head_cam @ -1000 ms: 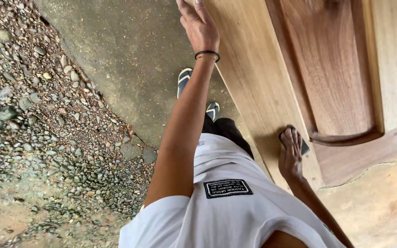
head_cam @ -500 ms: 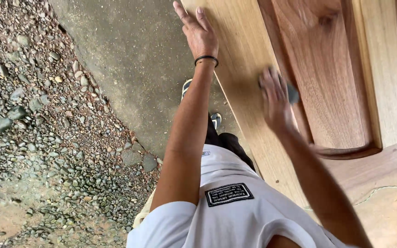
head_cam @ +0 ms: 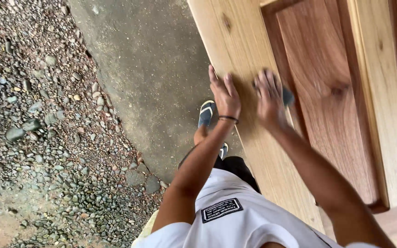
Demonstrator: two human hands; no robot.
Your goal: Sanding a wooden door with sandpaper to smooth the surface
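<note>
At centre frame: left hand (head_cam: 225,95), laid flat on the pale stile of the door (head_cam: 249,138), fingers straight and together, nothing held, black band (head_cam: 229,119) on the wrist. Just right of it: right hand (head_cam: 268,97), blurred, fingers spread and pressed down over a small dark pad (head_cam: 288,96) (only an edge showing past the fingertips), at the seam between stile and darker panel (head_cam: 327,92). Door running from top centre to lower right. Below the hands: white shirt (head_cam: 235,220), dark shorts, a sandal (head_cam: 206,113) on grey concrete (head_cam: 152,69). Left half of the frame: gravel (head_cam: 37,128).
</note>
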